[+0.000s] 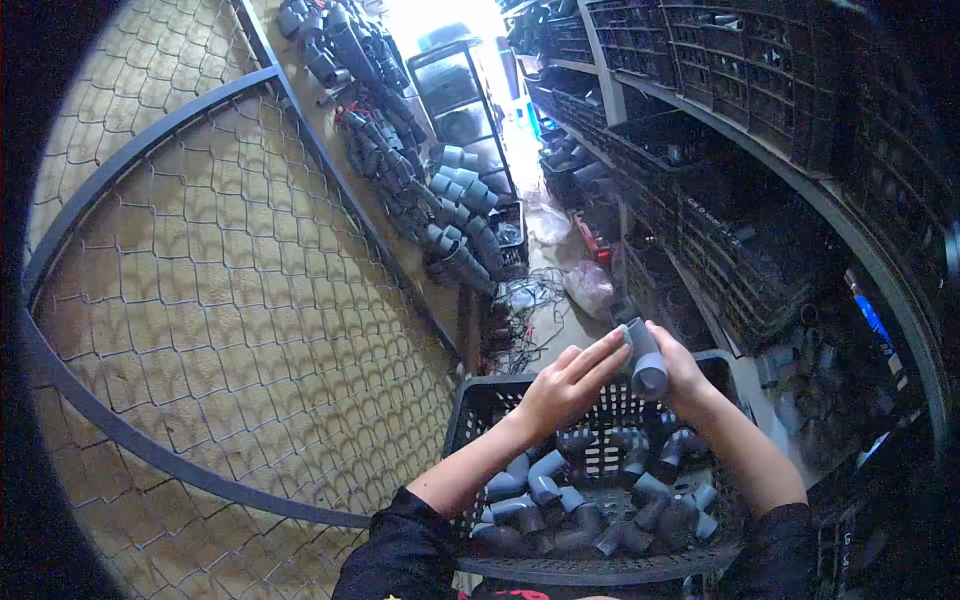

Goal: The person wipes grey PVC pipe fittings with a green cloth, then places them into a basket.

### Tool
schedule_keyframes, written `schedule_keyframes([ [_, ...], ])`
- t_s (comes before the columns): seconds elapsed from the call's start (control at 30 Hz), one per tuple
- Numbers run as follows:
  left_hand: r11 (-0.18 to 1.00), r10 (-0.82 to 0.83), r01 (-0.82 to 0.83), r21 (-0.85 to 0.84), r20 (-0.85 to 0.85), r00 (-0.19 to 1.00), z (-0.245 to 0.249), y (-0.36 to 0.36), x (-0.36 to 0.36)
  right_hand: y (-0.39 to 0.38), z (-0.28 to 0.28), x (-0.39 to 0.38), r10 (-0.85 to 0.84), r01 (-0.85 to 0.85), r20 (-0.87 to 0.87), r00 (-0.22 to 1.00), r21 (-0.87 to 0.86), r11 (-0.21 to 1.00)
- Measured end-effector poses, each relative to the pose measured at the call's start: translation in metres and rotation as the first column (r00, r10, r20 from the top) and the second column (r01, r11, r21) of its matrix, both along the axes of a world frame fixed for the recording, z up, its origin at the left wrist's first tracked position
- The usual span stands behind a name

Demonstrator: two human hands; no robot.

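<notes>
My right hand (pixel 685 368) is wrapped round a grey plastic pipe fitting (pixel 648 372), holding it above the far side of a black plastic crate (pixel 600 572). One round end of the fitting faces me; its exact shape is partly covered by the hands. My left hand (pixel 567 388) has its fingers stretched out and close together, with the fingertips against the fitting's left side. Below both hands, several grey pipe elbows (pixel 546 476) lie loosely in the crate.
On the left stands a wire mesh panel (pixel 230 300) with a metal frame. Shelves of black crates (pixel 740 260) line the right. Grey pipe fittings (pixel 465 190) are piled at the far left. Plastic bags (pixel 590 288) and tangled cords (pixel 530 315) lie on the aisle floor.
</notes>
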State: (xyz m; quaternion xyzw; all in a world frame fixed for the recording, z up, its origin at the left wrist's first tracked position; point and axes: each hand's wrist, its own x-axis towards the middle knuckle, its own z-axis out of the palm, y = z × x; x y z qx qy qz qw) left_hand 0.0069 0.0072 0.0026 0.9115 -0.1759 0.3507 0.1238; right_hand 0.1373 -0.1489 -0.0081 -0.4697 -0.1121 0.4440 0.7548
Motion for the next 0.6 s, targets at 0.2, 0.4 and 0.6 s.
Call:
schedule_keyframes([
  [0.2,0.998,-0.069,0.068,0.015,0.043,0.997,-0.005,0.001,0.002,0.011,-0.019,-0.014,0.079,-0.081,-0.045,0.996,-0.048,0.996],
  [0.4,0.993,-0.07,0.071,0.092,-0.01,0.997,0.001,0.002,-0.001,-0.001,0.009,-0.007,-0.01,0.011,-0.051,0.999,0.019,1.0],
  [0.6,0.996,-0.089,0.089,0.015,0.0,0.996,-0.012,-0.002,0.002,-0.001,0.002,0.0,-0.022,0.022,-0.01,1.0,0.052,0.998],
])
